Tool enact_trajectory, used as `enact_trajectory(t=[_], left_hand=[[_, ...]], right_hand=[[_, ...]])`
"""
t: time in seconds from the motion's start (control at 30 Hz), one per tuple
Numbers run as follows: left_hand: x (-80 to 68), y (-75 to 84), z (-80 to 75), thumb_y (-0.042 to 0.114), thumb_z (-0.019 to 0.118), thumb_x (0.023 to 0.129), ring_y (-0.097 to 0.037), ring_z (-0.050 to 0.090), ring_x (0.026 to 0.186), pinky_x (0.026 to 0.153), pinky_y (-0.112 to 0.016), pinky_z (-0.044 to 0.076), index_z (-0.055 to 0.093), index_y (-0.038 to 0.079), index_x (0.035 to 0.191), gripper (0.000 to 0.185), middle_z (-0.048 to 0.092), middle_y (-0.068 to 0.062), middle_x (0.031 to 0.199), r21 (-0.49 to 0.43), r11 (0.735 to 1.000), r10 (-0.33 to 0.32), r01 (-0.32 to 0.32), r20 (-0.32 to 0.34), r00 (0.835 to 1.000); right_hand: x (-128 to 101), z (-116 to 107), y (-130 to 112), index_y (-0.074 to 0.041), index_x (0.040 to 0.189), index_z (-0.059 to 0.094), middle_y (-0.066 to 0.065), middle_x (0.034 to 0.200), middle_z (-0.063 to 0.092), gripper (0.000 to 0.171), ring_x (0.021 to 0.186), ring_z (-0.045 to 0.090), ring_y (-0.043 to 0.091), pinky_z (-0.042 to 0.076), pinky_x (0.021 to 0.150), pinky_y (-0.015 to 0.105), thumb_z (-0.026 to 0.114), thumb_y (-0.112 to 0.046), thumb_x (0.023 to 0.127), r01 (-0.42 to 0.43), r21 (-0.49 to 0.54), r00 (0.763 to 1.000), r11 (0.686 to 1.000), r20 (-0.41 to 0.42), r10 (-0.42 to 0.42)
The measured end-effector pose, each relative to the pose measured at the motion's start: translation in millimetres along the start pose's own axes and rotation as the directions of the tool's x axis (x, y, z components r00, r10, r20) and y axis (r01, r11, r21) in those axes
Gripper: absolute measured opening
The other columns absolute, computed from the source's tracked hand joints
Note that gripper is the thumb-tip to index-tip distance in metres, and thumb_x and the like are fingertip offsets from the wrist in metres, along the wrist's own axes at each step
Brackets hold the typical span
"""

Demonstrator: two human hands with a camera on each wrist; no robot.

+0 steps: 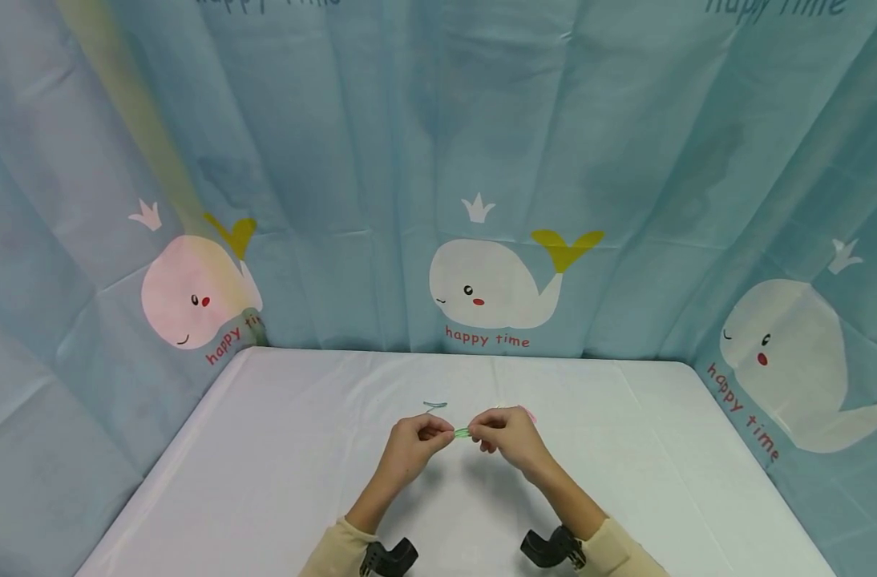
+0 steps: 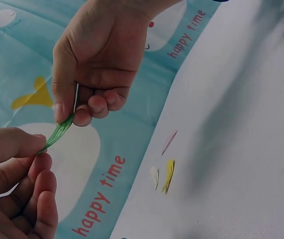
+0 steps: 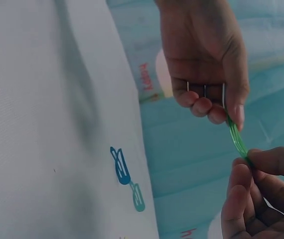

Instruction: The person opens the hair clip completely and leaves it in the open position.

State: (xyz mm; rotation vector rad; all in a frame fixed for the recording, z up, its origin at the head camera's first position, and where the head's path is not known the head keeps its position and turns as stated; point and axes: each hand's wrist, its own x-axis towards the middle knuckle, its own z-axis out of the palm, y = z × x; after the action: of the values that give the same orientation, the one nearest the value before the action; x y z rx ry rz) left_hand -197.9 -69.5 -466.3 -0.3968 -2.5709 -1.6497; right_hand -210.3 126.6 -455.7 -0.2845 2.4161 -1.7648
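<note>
Your hands have open table (image 1: 265, 481) to left, right and near side. Small obstacles lie just beyond them: a blue-green clip (image 1: 434, 405) ahead of your left hand (image 1: 412, 442), pink and yellow clips (image 2: 168, 169) behind your right hand (image 1: 507, 437). The curtain (image 1: 381, 160) closes off the far edge.

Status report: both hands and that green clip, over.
Left hand and right hand both pinching green hair clip, held above white table. Blue clips and pink, yellow clips lie apart on table. Nothing in the way.
</note>
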Motion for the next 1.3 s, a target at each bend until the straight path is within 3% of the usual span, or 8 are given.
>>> enact_trajectory(t=[0.47, 0.7, 1.3], left_hand=[[-3.4, 7.7, 0.6, 0.020, 0.072, 0.088, -0.007, 0.061, 0.071, 0.064, -0.020, 0.049, 0.073, 0.005, 0.093, 0.016, 0.072, -0.008, 0.085, -0.072, 0.997, -0.009, 0.008, -0.009, 1.000], [-5.3, 10.4, 0.8, 0.021, 0.072, 0.088, -0.007, 0.062, 0.073, 0.065, -0.020, 0.049, 0.074, 0.005, 0.093, 0.017, 0.072, -0.009, 0.085, -0.080, 0.997, -0.008, 0.007, -0.013, 1.000], [-8.2, 15.2, 0.7, 0.020, 0.073, 0.087, -0.007, 0.059, 0.071, 0.064, -0.020, 0.048, 0.073, 0.006, 0.092, 0.015, 0.072, -0.008, 0.085, -0.109, 0.994, -0.019, 0.018, -0.011, 1.000]], right_hand=[[-7.0, -8.8, -6.2, 0.001, 0.091, 0.073, 0.010, 0.078, 0.068, 0.017, 0.064, 0.060, 0.015, 0.051, 0.061, 0.027, 0.070, -0.015, 0.089, 0.023, 0.021, 1.000, 1.000, 0.007, -0.023], [-11.4, -11.2, -10.8, 0.003, 0.092, 0.073, 0.016, 0.081, 0.068, 0.018, 0.064, 0.059, 0.014, 0.051, 0.062, 0.026, 0.071, -0.015, 0.088, 0.034, 0.044, 0.999, 0.998, 0.027, -0.036], [-13.6, -16.2, -9.6, 0.004, 0.094, 0.073, 0.015, 0.083, 0.068, 0.020, 0.063, 0.059, 0.012, 0.052, 0.063, 0.026, 0.070, -0.015, 0.089, 0.063, 0.039, 0.995, 0.997, 0.071, -0.065]])
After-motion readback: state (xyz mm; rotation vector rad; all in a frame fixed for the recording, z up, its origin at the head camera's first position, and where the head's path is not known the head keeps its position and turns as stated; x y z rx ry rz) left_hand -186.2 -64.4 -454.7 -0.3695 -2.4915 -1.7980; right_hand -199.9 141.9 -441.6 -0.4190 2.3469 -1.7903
